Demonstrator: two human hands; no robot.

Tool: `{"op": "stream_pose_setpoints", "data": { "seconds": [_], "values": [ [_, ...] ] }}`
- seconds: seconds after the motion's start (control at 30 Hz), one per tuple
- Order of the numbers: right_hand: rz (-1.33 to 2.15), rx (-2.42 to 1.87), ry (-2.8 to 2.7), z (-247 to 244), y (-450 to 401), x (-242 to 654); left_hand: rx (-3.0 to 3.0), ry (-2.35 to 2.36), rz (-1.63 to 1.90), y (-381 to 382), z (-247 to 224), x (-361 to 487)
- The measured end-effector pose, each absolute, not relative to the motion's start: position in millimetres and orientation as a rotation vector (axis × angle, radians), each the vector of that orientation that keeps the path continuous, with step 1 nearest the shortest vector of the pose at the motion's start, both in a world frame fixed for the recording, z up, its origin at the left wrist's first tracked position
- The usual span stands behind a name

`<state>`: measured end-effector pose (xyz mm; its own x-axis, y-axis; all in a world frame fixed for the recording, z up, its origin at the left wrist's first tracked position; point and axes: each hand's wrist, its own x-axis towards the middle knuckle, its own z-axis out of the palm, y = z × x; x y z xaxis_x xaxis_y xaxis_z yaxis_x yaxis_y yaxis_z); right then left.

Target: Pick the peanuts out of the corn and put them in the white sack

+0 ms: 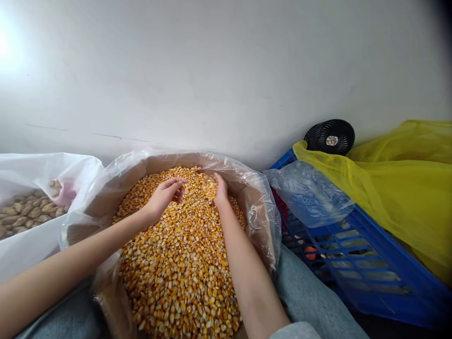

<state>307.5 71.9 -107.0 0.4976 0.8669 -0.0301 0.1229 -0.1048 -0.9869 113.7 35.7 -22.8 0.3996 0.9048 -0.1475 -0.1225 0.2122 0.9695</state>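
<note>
Dried corn kernels fill a brown box lined with a clear plastic bag, standing between my legs. Over the far part of the corn is my left hand. Its fingers are curled in and the thumb lies close to the index finger; whether a kernel sits in the pinch is too small to tell. Facing it, my right hand is cupped with its palm turned left. A blurred handful of kernels lies against that palm, and its fingers are mostly hidden among them.
On the left, a white sack holds peanuts in their shells. At right stands a blue plastic crate, draped with yellow mesh and a clear plastic sheet. A small black fan leans by the pale wall.
</note>
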Motion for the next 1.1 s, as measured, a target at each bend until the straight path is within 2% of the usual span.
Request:
{"op": "stream_pose_setpoints", "data": {
  "seconds": [0.1,0.17,0.27,0.4,0.47,0.53,0.73,1.1],
  "values": [
    [1.310,-1.122,-1.075,-67,80,277,1.109,0.886,0.909,37,-23,113],
    [1.453,-0.917,-1.161,-48,81,275,1.097,0.885,0.954,38,-22,113],
    [1.284,-1.184,-1.099,-48,79,298,1.077,0.898,1.006,39,-21,112],
    [0.666,-1.862,-1.111,-94,58,342,1.059,0.923,1.026,38,-19,113],
    [0.399,-1.948,-1.048,-121,42,356,1.052,0.927,1.020,37,-18,113],
    [0.282,-2.024,-0.949,-142,29,364,1.046,0.929,1.015,36,-18,113],
    [0.308,-2.222,-0.736,-168,27,378,1.056,0.919,1.000,37,-21,111],
    [0.389,-2.271,-0.722,-174,42,373,1.065,0.926,0.957,37,-24,112]
  ]
}}
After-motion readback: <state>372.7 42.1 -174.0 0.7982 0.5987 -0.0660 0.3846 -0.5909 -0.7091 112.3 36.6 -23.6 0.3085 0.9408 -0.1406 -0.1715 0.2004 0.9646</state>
